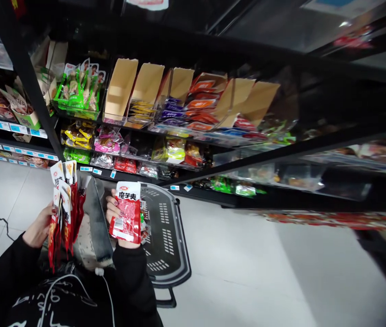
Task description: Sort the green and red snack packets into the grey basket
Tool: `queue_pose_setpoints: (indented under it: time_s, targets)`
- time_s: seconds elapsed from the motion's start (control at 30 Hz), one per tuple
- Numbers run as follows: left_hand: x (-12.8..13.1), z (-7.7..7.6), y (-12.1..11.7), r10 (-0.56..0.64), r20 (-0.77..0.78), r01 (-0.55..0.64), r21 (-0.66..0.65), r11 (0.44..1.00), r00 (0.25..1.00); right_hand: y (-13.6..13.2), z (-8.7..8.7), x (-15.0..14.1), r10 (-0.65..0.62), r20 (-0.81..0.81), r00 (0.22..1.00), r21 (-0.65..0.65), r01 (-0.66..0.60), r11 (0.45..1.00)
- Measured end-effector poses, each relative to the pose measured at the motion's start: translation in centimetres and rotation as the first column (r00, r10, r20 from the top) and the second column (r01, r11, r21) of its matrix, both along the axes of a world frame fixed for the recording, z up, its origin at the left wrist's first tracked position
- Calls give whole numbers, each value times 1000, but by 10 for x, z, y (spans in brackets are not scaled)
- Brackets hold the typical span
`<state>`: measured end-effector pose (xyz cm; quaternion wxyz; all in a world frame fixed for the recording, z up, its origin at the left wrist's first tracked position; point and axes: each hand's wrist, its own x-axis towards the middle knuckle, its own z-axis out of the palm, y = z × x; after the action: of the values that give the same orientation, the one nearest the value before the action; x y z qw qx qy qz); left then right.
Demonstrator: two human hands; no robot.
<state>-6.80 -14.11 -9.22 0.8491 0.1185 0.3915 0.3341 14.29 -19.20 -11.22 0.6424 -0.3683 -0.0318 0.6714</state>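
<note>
My left hand (39,227) is closed round a bunch of several red-and-white snack packets (66,215), held upright and fanned out in front of my body. In my right hand (112,210) is a single snack packet (128,218), red with a white top and dark Chinese characters. Its broad face is turned up, and my fingers grip its left edge. Below and to the right of that hand stands a dark grey shopping basket (163,261) with a slotted bottom. A few colourful packages in it are partly hidden behind my right hand and the packet.
Black shelving runs across ahead, with cardboard boxes (121,88) of packets and green snack bags (78,91). Lower bins hold yellow, pink and red bags. A slanting black shelf post (31,77) stands at left. A dark cable (0,220) lies on the pale tiled floor (233,263).
</note>
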Motion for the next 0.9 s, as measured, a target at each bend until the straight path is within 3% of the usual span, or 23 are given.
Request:
queue_pose_setpoints:
  time_s: [0.1, 0.23, 0.33, 0.6, 0.8, 0.9]
  targets:
    - [4, -3, 1, -53, 57, 48, 78, 996, 997, 1, 0, 4, -7, -81, 997, -12, 6, 1000]
    - [4, -10, 2, -61, 46, 57, 81, 995, 997, 3, -3, 2, 7, -261, 965, 63, 9, 998]
    - [8, -15, 1, -67, 42, 63, 95, 994, 997, 7, -3, -9, -6, -299, 954, 66, 27, 997]
    - [25, -20, -7, -140, 35, 138, 55, 989, 990, 11, 4, -40, 5, 72, 997, -86, 1, 996]
    - [36, -14, -14, -123, -85, 126, 31, 992, 989, 17, 5, -53, 117, 305, 945, -49, -107, 993]
    - [40, -11, -14, -121, -118, 126, 30, 992, 986, 14, -1, -49, 89, 463, 882, -39, -80, 996]
